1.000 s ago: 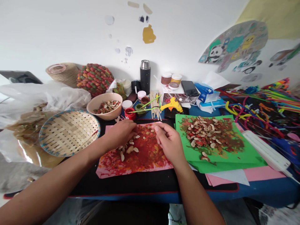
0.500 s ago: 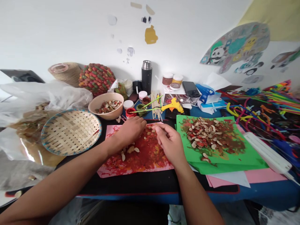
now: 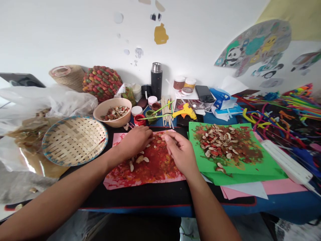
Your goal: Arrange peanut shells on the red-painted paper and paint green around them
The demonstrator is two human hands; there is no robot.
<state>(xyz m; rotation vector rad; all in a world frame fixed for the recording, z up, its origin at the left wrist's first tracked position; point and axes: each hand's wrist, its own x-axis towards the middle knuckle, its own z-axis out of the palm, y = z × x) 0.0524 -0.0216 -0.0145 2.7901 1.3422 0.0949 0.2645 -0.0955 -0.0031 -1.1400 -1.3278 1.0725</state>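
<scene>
The left hand (image 3: 137,141) arches palm-down over the pink paper (image 3: 160,172), fingers curled loosely inward; the knuckles cover the tips, so I cannot tell whether they grip anything. The right hand (image 3: 182,152) faces it, its fingers half bent and thumb close to the forefinger (any small piece between them is too hard to make out). Peanut shells (image 3: 139,159) lie on the paper just below the left hand; more sit on the green sheet (image 3: 269,172) and in the bowl (image 3: 126,117). The paint-smeared paper probably shields the black mat (image 3: 173,197), and the red pot (image 3: 139,121) likely stands just beyond it for easy reach. A brush (image 3: 96,146) lies in the woven tray (image 3: 45,147), perhaps parked there. I can read no brand or lettering, even on the blue pack (image 3: 220,95); a panda sticker (image 3: 234,55) shows on the wall.
</scene>
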